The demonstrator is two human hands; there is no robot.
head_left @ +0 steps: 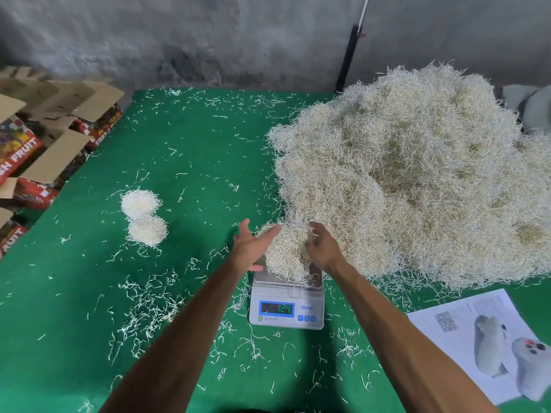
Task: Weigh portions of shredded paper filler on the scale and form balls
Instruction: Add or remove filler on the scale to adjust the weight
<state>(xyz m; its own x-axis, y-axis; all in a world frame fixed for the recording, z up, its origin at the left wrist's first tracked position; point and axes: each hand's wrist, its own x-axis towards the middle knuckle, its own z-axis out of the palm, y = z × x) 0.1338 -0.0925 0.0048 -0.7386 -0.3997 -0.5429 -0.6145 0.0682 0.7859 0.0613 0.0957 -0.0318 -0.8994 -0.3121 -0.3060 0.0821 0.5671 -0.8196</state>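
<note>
- A digital scale stood on the green worktop, its lit display showing the green digits 124 and the brand word "Meiler" printed beside it.
- A portion of shredded paper filler sat heaped on the scale's platform, with strands hanging over the front edge.
- The left hand lay against the left side of the portion, fingers straight and spread, so its grip was loose and closed on nothing.
- The right hand was at the right side of the portion, fingers curled into the strands; its grip was pinching some of the filler.
- A big pile of shredded paper filler covered the right half of the worktop and reached the portion on the scale at its near left edge.
- Two finished balls of filler lay to the left of the scale, well apart from it; the nearer ball was touching the farther one.
- Loose strands were scattered over the worktop, thickest to the left of the scale.
- A printed sheet lay at the near right corner of the worktop, showing a QR code and pictures of white and grey rounded objects.
- Open cardboard boxes with red sides marked "FRESH FRUIT" were stacked beyond the worktop's left edge.
- A grey wall rose behind the worktop, with a black pole leaning against it.
</note>
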